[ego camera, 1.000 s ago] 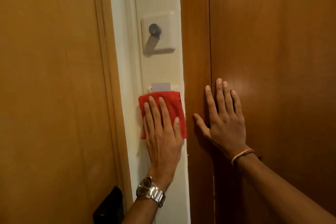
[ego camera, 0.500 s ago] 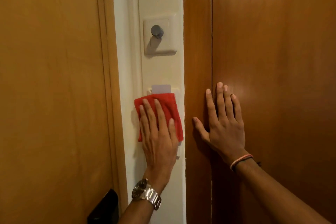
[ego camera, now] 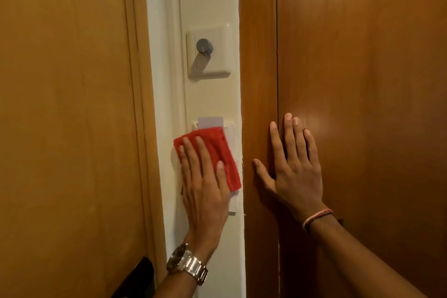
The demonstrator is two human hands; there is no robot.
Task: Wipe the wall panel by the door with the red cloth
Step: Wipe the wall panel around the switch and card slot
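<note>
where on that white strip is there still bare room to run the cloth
Bare: between the dial switch and the key card, and below the left hand toward the wristwatch. Crowded: the card holder, covered by the red cloth.

We had one head-worn wide-angle view, facing the wall panel (ego camera: 210, 99) straight on, very close, between wooden door (ego camera: 67, 116) surfaces.

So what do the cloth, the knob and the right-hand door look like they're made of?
Cloth: soft red fabric with a fine nap, possibly microfibre. Knob: grey with a dull sheen, probably brushed metal, though plastic is possible. Door: glossy brown wood or veneer, with faint grain and a light glare.
</note>
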